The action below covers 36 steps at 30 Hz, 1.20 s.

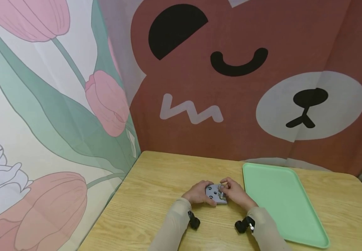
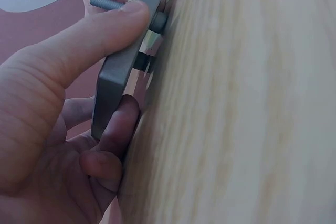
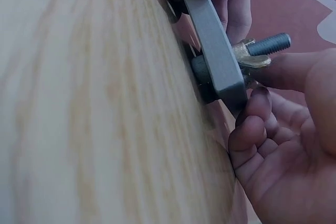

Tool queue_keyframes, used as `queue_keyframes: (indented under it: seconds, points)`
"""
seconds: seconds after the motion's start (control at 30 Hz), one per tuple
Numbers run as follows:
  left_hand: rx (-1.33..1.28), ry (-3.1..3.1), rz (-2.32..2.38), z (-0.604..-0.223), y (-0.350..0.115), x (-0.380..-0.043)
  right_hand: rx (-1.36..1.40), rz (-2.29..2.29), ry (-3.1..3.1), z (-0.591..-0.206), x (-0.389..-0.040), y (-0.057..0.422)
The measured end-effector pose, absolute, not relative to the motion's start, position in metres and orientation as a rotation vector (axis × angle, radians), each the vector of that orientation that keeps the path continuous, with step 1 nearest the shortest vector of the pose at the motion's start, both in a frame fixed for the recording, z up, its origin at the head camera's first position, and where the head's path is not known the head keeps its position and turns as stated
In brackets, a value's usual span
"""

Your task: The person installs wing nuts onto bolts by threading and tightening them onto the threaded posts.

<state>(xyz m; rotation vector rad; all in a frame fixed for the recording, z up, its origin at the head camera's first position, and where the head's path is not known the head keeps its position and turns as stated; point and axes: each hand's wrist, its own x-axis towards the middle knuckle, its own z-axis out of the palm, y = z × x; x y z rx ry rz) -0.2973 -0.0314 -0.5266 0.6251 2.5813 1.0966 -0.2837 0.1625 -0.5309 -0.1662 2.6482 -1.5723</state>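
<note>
A flat grey plate with several round holes (image 1: 218,200) is held over the table, tilted. My left hand (image 1: 197,193) grips its left side, the thumb on the upper face and the fingers beneath. Through the plate runs a threaded bolt (image 3: 270,44), its end standing out of the upper face, with a brass-toned wing nut (image 3: 254,60) around it. The fingers of my right hand (image 1: 235,194) are curled at this wing nut and pinch it. Round bolt heads (image 2: 158,22) show on the underside. The right fingertips are partly hidden behind the nut and plate.
A light green tray (image 1: 281,202) lies on the wooden table (image 1: 137,209), right of the hands. Behind the table hangs a cloth with a printed bear (image 1: 193,80); a tulip-printed cloth (image 1: 58,139) hangs on the left. Each wrist carries a small black camera (image 1: 194,221).
</note>
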Motion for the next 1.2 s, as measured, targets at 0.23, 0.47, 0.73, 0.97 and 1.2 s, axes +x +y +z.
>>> queue_keyframes:
  seconds: [0.23,0.47,0.73,0.97,1.2]
  points:
    - [0.623,2.572,1.106,-0.5268,-0.0317,-0.2975,-0.235,-1.508,2.726,-0.5333,-0.2847,0.163]
    - [0.627,2.586,1.084,-0.5251,-0.0328,-0.2971,-0.118,-1.589,2.633,-0.5299,-0.2846,0.1613]
    - [0.636,2.591,1.09,-0.521,-0.0318,-0.2972,-0.119,-1.615,2.622,-0.5272,-0.2863,0.1609]
    - [0.614,2.582,1.094,-0.5227,-0.0316,-0.2967,-0.182,-1.563,2.677,-0.533,-0.2872,0.1622]
    - [0.627,2.581,1.095,-0.5242,-0.0319,-0.296,-0.189,-1.554,2.681,-0.5345,-0.2863,0.1625]
